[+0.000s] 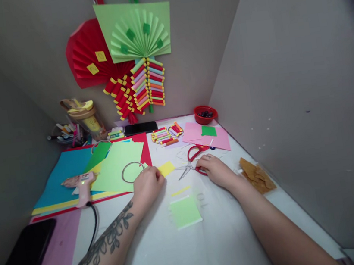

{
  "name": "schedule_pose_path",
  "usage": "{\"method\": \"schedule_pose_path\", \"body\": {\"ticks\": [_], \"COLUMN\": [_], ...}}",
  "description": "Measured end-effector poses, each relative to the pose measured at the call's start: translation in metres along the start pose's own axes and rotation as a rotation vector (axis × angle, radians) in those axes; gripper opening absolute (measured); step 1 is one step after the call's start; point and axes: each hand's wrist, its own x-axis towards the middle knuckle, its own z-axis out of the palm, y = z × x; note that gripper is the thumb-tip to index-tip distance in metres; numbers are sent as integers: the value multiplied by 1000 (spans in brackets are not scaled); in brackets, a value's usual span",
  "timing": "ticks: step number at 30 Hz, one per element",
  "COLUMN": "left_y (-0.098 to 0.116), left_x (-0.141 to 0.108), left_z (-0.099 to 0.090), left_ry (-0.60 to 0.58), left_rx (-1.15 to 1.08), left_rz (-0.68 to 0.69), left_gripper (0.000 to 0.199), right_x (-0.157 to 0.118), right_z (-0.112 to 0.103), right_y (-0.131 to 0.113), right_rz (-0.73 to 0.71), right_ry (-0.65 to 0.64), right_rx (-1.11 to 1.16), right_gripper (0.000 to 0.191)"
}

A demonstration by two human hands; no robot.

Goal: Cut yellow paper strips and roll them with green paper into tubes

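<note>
Here in the middle of the frame, the left hand (149, 179) is curled at the edge of a small bright-yellow paper rectangle (168, 168); whether it pinches the sheet or merely touches it, I cannot tell. Just right of centre, the right hand (212, 169) is at the red-handled metal scissors (190, 164), fingers bent over the lower loop, though whether any pass through it is hidden. The blades stand apart, pointing left, near the paper. It looks like the set-up for a cut, with a thin yellow paper strip (180, 190) and a pale-green paper square (185, 211) lying below, lower centre. That cut would call for a secure grip on both loops and the yellow sheet held taut.
</note>
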Motion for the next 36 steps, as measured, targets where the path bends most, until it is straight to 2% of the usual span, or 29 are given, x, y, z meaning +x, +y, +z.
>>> {"method": "schedule_pose_path", "body": {"ticks": [2, 4, 7, 10, 18, 36], "left_y": [-2, -4, -7, -9, -12, -14], "left_x": [0, 1, 2, 3, 6, 8], "left_z": [2, 5, 10, 12, 7, 12], "left_ry": [19, 23, -24, -60, -139, -122], "left_rx": [-4, -15, -24, -15, -68, -66], "left_rz": [43, 149, 313, 372, 347, 352], "left_gripper": [17, 25, 35, 36, 35, 36], "right_x": [0, 1, 2, 2, -3, -7], "right_z": [0, 0, -1, -1, 0, 2], "right_y": [0, 0, -1, -2, -4, -10], "right_rz": [4, 11, 31, 42, -4, -47], "right_ry": [-9, -24, -43, -49, -5, -11], "right_rx": [-5, -21, -73, -98, -7, -44], "right_gripper": [26, 25, 24, 24, 26, 28]}}
